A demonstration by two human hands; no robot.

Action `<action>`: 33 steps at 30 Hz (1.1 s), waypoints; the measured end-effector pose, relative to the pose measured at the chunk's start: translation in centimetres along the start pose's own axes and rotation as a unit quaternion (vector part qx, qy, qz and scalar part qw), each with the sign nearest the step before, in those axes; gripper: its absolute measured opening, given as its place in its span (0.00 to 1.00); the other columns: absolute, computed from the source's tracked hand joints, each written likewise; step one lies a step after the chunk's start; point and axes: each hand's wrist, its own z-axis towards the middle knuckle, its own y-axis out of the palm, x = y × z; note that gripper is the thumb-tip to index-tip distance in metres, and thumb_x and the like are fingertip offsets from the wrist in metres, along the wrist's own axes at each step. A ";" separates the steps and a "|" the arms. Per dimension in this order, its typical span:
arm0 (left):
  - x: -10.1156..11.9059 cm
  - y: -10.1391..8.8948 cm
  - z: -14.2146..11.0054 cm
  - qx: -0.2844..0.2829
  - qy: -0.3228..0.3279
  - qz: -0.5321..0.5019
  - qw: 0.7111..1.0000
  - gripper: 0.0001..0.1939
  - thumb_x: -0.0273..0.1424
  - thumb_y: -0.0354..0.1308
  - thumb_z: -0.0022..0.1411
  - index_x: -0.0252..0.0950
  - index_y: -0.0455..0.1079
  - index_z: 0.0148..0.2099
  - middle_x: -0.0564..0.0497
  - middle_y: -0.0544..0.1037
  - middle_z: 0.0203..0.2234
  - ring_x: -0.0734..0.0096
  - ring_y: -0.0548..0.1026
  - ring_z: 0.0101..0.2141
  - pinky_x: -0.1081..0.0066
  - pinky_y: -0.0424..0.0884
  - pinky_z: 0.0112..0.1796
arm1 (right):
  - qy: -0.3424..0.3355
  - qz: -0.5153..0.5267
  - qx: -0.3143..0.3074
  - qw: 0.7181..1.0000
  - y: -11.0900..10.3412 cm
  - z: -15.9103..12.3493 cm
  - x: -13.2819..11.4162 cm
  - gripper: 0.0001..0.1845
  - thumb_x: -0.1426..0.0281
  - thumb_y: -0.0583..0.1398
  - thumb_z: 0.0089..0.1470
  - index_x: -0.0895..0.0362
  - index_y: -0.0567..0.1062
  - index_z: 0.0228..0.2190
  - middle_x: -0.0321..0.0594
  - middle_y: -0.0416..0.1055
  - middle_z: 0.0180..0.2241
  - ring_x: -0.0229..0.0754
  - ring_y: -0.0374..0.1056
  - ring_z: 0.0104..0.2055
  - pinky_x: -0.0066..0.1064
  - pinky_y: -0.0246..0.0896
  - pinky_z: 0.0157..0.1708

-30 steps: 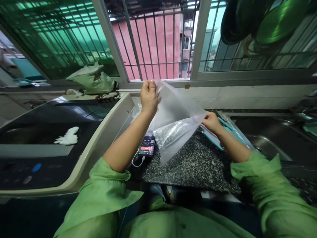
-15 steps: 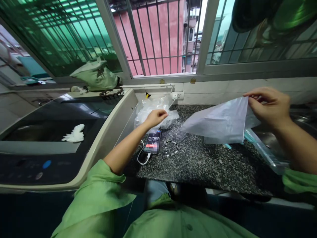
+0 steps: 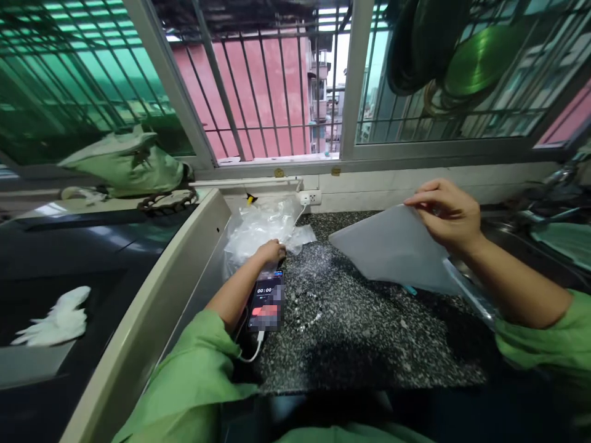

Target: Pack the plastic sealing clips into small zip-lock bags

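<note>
A frosted, translucent plastic bag hangs from its upper corner, pinched between the thumb and fingers of my right hand. My left hand is low over the counter, at the front edge of a heap of crumpled clear plastic bags. Its fingers are curled together, and what is in them, if anything, is hidden. Just below that hand lies a phone showing a running timer, with a white cable plugged into it. Right of the phone, a beaded bracelet rests on the speckled stone counter.
To the left is a washing machine with a crumpled white cloth or glove on its lid. Behind the counter is a wall socket. A clear plastic tray or packet lies by the sink area at right. A green bag sits on the machine's back.
The view has shifted, tilting up and to the right. My left hand has come down at the front of the plastic heap. The frosted bag hangs more slackly from my right hand.
</note>
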 end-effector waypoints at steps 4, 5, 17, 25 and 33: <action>1.6 -2.5 -0.3 0.063 0.017 -0.066 0.996 0.11 0.33 0.53 0.53 0.36 0.72 0.38 0.46 0.72 0.33 0.69 0.71 0.32 0.69 0.67 0.35 | 0.024 0.045 0.018 0.999 1.2 0.8 -0.1 0.08 0.75 0.58 0.46 0.49 0.73 0.25 0.34 0.64 0.26 0.34 0.60 0.25 0.28 0.55 0.22; 2.4 -3.4 -0.4 0.115 0.024 -0.120 0.986 0.11 0.33 0.52 0.53 0.35 0.72 0.36 0.47 0.72 0.32 0.70 0.71 0.31 0.69 0.68 0.35 | 0.028 0.053 0.019 0.998 1.5 1.0 -0.2 0.07 0.74 0.58 0.46 0.49 0.73 0.25 0.34 0.65 0.26 0.34 0.60 0.25 0.28 0.55 0.23; 13.9 -12.8 -7.0 0.148 0.158 -0.371 0.903 0.13 0.37 0.56 0.52 0.36 0.70 0.38 0.48 0.76 0.35 0.70 0.72 0.37 0.68 0.68 0.39 | 0.031 0.090 -0.068 0.993 2.3 1.2 -4.6 0.06 0.67 0.58 0.48 0.52 0.70 0.22 0.35 0.65 0.23 0.34 0.60 0.24 0.29 0.57 0.23; 15.8 -10.1 -9.3 0.000 0.125 -0.503 0.855 0.07 0.33 0.56 0.50 0.33 0.67 0.27 0.54 0.70 0.19 0.78 0.66 0.22 0.76 0.61 0.25 | 0.046 0.180 -0.120 0.975 0.8 0.7 -5.9 0.06 0.69 0.61 0.47 0.57 0.71 0.21 0.34 0.67 0.22 0.32 0.60 0.23 0.26 0.55 0.22; 15.8 -5.0 -12.1 0.026 -0.017 -0.690 0.723 0.12 0.38 0.59 0.49 0.34 0.64 0.28 0.52 0.75 0.23 0.74 0.72 0.23 0.73 0.67 0.28 | 0.372 0.395 -0.214 0.812 4.8 -4.6 -1.3 0.21 0.51 0.58 0.45 0.56 0.74 0.31 0.37 0.71 0.25 0.34 0.64 0.25 0.27 0.58 0.24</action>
